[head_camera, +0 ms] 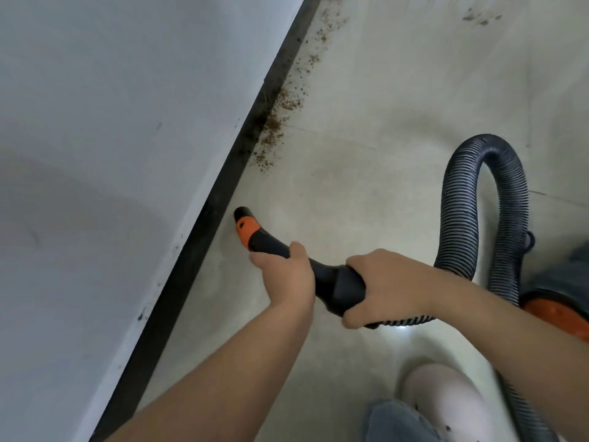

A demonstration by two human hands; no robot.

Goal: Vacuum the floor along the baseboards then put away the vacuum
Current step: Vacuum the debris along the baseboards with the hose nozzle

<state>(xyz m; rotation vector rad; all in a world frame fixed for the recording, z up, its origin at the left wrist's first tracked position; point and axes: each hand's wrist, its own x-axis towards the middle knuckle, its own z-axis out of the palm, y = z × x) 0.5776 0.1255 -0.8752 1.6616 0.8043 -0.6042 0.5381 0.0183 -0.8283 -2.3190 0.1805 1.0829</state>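
Both hands hold the black plastic vacuum nozzle with an orange collar (251,232): the left hand (285,272) wraps the forward part just behind the collar, and the right hand (379,282) curls round the wider black cuff where the black ribbed hose (462,218) joins. The nozzle's mouth sits near the pale tiled floor (382,106), just beside the dark strip of baseboard (223,193) under the grey wall (111,122).

The scattered brown crumbs (280,122) lie further along the baseboard, ahead of the nozzle and apart from it — so the stretch that matters is not yet cleaned. The likely failure is the nozzle riding too high or too far out from the baseboard, leaving grit packed in the seam. A fast push could also scatter the crumbs outward rather than draw them in.

The hose loops high on the right and runs back to the orange-and-dark vacuum body (561,301) — if it pulls taut, the body may drag or tip. A white shoe (446,397) and a denim trouser leg (395,422) stand close to the hose below, where a foot could catch it.
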